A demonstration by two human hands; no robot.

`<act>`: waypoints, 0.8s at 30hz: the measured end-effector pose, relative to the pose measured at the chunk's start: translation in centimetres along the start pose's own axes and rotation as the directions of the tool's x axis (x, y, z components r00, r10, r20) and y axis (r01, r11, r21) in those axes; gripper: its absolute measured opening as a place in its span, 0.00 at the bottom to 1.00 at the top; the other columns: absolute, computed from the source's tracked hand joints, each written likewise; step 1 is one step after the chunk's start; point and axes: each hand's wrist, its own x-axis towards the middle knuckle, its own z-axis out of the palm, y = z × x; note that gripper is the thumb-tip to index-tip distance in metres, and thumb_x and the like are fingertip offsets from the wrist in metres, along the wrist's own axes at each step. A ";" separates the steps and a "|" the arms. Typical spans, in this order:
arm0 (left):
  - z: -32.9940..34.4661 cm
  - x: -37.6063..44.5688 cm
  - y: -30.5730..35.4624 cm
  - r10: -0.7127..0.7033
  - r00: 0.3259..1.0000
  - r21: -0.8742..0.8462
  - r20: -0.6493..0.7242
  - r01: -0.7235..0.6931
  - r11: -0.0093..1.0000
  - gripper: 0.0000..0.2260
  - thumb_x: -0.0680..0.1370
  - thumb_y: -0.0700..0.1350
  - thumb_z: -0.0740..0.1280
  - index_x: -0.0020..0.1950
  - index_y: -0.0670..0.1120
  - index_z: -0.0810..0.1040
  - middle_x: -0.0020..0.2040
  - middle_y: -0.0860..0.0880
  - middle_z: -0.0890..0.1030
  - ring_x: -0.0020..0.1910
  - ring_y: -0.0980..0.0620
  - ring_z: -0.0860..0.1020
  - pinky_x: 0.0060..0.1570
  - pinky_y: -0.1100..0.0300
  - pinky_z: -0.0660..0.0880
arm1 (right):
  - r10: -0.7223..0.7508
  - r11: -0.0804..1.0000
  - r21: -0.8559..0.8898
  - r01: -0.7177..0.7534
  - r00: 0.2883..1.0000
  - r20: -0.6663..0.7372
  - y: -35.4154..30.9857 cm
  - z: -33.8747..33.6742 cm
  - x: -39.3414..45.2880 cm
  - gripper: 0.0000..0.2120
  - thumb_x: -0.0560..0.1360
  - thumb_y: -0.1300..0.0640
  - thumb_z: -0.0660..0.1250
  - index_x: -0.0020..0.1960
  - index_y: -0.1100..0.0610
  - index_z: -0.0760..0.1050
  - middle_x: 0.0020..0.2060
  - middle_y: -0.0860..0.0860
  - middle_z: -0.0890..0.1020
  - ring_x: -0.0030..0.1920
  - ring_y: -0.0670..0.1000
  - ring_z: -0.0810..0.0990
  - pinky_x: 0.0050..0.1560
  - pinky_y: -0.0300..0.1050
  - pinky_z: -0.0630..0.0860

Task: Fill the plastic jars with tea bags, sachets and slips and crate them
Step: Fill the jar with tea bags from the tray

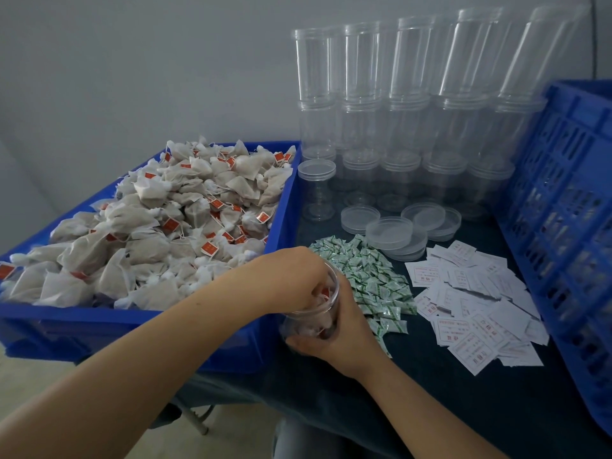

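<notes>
At the counter's near edge, the right hand (344, 339) grasps a clear plastic jar (314, 313) from below; the left hand (298, 276), fingers curled inside its mouth, pinches paper tea bags (323, 293).

Two blue bins (288, 207) — five loose lids (389, 230).

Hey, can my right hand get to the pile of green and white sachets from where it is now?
Probably not right away: the right hand grips the jar that the left hand is filling. The sachets lie beside it with nothing over them, so once it lets go, the way looks free.
</notes>
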 end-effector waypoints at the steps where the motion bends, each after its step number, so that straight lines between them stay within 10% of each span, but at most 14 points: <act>1: 0.0 0.1 0.0 -0.004 1.000 0.011 0.016 0.004 1.000 0.10 0.80 0.42 0.60 0.54 0.44 0.80 0.42 0.50 0.75 0.40 0.52 0.74 0.30 0.67 0.63 | 0.004 1.000 -0.001 -0.004 1.000 0.002 0.0 0.0 0.0 0.48 0.63 0.47 0.83 0.72 0.31 0.59 0.67 0.39 0.74 0.66 0.46 0.77 0.61 0.54 0.80; 9: -0.7 0.5 0.2 0.055 0.967 0.040 0.250 -0.067 0.997 0.12 0.81 0.41 0.58 0.60 0.45 0.78 0.44 0.51 0.75 0.37 0.55 0.69 0.30 0.68 0.61 | 0.008 1.000 0.011 -0.008 1.000 -0.010 -0.3 0.1 -0.1 0.46 0.62 0.49 0.83 0.69 0.27 0.59 0.64 0.37 0.75 0.64 0.44 0.78 0.56 0.39 0.79; 16: -2.0 1.3 0.7 0.076 0.918 0.053 0.388 -0.105 0.993 0.12 0.81 0.41 0.59 0.63 0.44 0.75 0.35 0.56 0.66 0.32 0.59 0.64 0.30 0.68 0.62 | 0.029 0.999 0.022 -0.029 1.000 0.003 -0.5 0.0 -0.2 0.47 0.62 0.49 0.83 0.70 0.28 0.59 0.66 0.40 0.76 0.65 0.47 0.78 0.60 0.50 0.80; 20: -2.5 1.6 0.4 0.064 0.921 0.056 0.384 -0.092 0.994 0.10 0.81 0.40 0.57 0.56 0.43 0.77 0.39 0.52 0.72 0.33 0.57 0.67 0.31 0.69 0.64 | 0.032 0.999 0.042 -0.032 0.999 0.018 -0.6 -0.1 -0.2 0.48 0.62 0.53 0.84 0.70 0.29 0.59 0.67 0.41 0.75 0.66 0.49 0.77 0.62 0.55 0.79; 24: -3.7 1.9 -0.7 0.073 0.937 -0.133 0.341 -0.029 0.991 0.10 0.80 0.42 0.59 0.53 0.43 0.80 0.44 0.51 0.82 0.40 0.55 0.80 0.43 0.64 0.76 | 0.026 0.999 0.021 -0.027 0.999 0.025 -1.0 -0.2 -0.2 0.46 0.63 0.54 0.83 0.68 0.27 0.60 0.62 0.38 0.77 0.63 0.45 0.79 0.57 0.39 0.79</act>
